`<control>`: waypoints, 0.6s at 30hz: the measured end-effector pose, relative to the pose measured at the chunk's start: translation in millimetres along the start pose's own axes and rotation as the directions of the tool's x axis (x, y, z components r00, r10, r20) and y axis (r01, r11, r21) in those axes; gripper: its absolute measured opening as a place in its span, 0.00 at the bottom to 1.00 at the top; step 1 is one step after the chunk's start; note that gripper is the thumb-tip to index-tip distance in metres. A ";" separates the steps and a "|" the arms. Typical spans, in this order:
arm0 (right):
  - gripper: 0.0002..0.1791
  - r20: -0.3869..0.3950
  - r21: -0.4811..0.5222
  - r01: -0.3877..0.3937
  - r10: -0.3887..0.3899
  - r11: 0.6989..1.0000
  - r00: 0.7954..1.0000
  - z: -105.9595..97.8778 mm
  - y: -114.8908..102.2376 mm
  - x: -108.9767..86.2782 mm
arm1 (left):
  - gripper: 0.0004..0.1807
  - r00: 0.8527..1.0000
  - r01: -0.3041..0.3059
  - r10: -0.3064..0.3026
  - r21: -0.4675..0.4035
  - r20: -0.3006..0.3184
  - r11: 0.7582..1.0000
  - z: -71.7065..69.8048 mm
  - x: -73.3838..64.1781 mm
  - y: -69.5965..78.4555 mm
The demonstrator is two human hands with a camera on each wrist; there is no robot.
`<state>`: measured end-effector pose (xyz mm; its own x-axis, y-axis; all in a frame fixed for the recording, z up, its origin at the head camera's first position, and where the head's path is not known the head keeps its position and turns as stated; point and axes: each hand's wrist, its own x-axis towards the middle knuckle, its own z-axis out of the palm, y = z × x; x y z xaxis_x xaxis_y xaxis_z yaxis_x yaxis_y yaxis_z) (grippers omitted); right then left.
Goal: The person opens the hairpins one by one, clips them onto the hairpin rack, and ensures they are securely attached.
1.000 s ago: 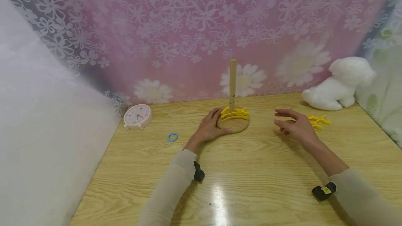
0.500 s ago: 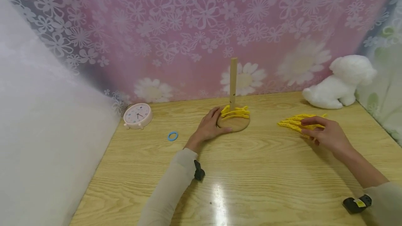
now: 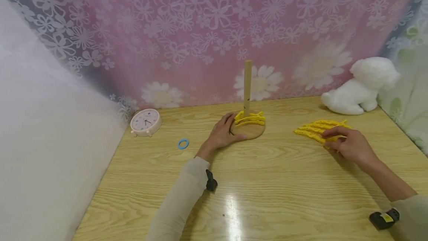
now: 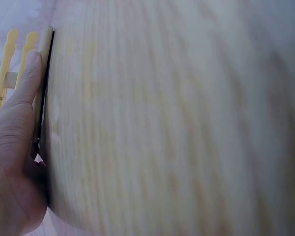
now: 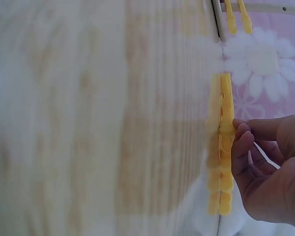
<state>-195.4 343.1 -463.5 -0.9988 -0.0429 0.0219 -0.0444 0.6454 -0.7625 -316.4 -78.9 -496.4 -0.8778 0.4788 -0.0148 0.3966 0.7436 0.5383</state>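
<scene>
Head view: at centre, your left hand point(image 3: 222, 133) grips the round wooden base point(image 3: 252, 131); at right, your right hand point(image 3: 354, 146) pinches one of the fanned yellow pieces point(image 3: 315, 126). Left wrist view: your thumb point(image 4: 30, 81) lies against the base, upper left. Right wrist view: your fingertips point(image 5: 244, 141) meet on the pieces, right of centre; they look light, stiff (probably plastic), best pinched mid-length.

Up high, the head camera looks forward and down over the tabletop point(image 3: 267, 185); low and close, the left wrist camera point(image 3: 211, 181) and right wrist camera point(image 3: 383, 219), views tipped sideways, both catch that wooden post point(image 3: 247, 88).
</scene>
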 end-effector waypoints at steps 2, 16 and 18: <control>0.17 0.003 -0.007 0.029 -0.029 1.000 1.000 3.0 -0.6 0.6 | 0.54 1.000 -0.001 0.001 0.003 -0.002 1.000 -0.1 0.3 0.1; 0.31 0.135 -0.020 0.058 -0.055 0.998 0.989 1.5 2.6 -2.7 | 0.55 1.000 0.000 0.000 -0.001 -0.003 1.000 1.1 -0.7 1.0; 0.30 0.152 -0.041 0.086 -0.079 0.995 0.985 1.7 2.7 -2.9 | 0.55 1.000 0.000 0.000 0.004 -0.008 1.000 0.7 0.0 1.0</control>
<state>-192.7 343.7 -466.7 -0.9778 -0.2090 -0.0168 -0.1307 0.6701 -0.7307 -315.8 -77.9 -496.5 -0.8797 0.4755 -0.0083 0.3977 0.7452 0.5352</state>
